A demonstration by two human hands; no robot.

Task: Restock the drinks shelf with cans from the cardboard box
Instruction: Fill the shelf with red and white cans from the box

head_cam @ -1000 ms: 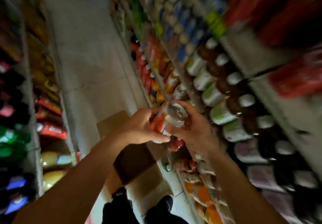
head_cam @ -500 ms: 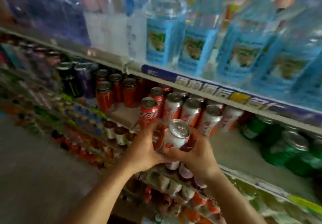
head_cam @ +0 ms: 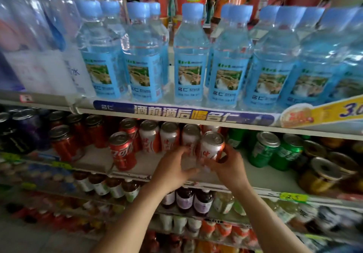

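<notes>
- Curled round the white-and-orange can, the right hand grips its lower half.
- Left hand cups the same can's base from the left, fingers bent against it.
- Tilted, the can sits at the drinks shelf, touching the white cans and left of the green cans.

The drinks shelf is a pale board with bare patches. Landmark: the front red cola can, standing upright at the shelf's front edge. Right of it and further back, a row of white-and-orange cans stands upright. Left of it, more red cans, then dark cans. Far right of it, green cans, then gold-lidded tins. Above it, a second shelf carries blue-capped water bottles.
</notes>
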